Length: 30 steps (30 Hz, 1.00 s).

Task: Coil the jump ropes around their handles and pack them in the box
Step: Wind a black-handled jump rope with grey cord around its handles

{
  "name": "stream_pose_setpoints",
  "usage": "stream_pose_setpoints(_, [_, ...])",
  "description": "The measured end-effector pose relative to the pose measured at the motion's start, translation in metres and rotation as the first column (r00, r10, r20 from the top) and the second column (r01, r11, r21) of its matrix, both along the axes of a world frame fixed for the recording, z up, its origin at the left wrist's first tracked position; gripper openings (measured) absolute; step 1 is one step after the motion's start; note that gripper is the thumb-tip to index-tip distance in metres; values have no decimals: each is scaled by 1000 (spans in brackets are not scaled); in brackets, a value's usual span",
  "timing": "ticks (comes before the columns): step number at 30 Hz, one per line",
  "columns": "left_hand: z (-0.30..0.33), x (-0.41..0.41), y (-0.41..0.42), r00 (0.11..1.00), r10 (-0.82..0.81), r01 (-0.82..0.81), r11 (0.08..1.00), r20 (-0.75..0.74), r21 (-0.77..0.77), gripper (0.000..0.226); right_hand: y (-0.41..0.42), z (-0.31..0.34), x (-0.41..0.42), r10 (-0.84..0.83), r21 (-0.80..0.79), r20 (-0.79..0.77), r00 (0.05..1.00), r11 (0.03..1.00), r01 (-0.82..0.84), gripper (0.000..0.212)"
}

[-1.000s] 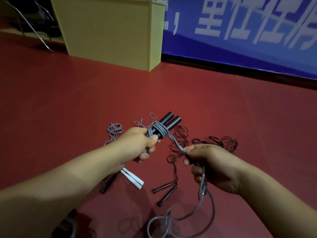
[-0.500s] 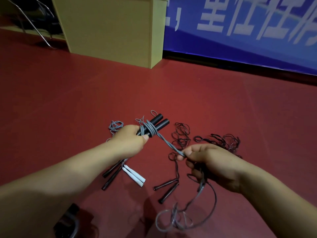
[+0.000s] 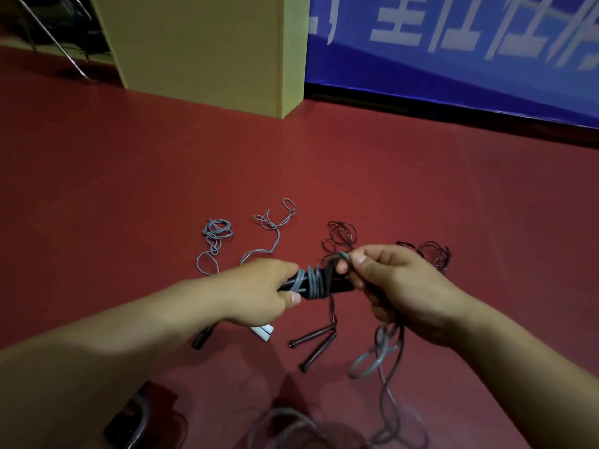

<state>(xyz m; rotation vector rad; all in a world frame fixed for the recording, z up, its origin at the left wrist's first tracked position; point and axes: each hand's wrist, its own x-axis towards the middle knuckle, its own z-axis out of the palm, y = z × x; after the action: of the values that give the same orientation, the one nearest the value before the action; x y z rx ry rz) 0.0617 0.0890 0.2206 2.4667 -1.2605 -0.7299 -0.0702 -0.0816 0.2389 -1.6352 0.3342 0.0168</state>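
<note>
My left hand [image 3: 259, 291] grips a pair of black jump rope handles [image 3: 337, 286] held level above the red floor. Several turns of grey rope [image 3: 312, 281] are wound around their middle. My right hand [image 3: 398, 286] pinches the grey rope just above the handles' right end, and the loose rest of it [image 3: 376, 354] hangs from that hand to the floor. Other ropes lie below: white handles [image 3: 264, 332], thin dark handles [image 3: 312, 345] with a black rope tangle [image 3: 340, 236], and loose grey rope [image 3: 215, 234].
A tall yellow-green cabinet [image 3: 207, 50] stands on the floor at the back. A blue banner [image 3: 453, 50] with white characters runs along the back right. A metal chair leg [image 3: 61, 47] shows at the far left. A dark object [image 3: 136, 416] lies near the lower left.
My left hand has turned the handles from pointing away to lying level. My right hand has moved up and left to the handles, bringing the grey rope over them.
</note>
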Motion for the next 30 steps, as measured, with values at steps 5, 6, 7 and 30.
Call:
stream_pose_setpoints(5, [5, -5, -1, 992, -126, 126, 992, -29, 6, 23, -7, 3, -4, -5, -226, 23, 1000, 974, 10, 23])
stream_pose_setpoints(6, [6, -7, -1, 987, -156, 156, 988, -24, 10, 25, -9, 3, -4, -8, -334, 44, 999, 942, 22, 22])
stream_pose_setpoints(7, [8, -10, -2, 983, -185, 185, 983, -12, 12, 28, -11, 2, -3, -17, -449, 66, 998, 893, 45, 19])
stream_pose_setpoints(30, [24, -15, 9, 677, -254, -101, 897, -690, -430, 13, -3, -11, 4, -105, -376, 3, 994, 921, 99, 28])
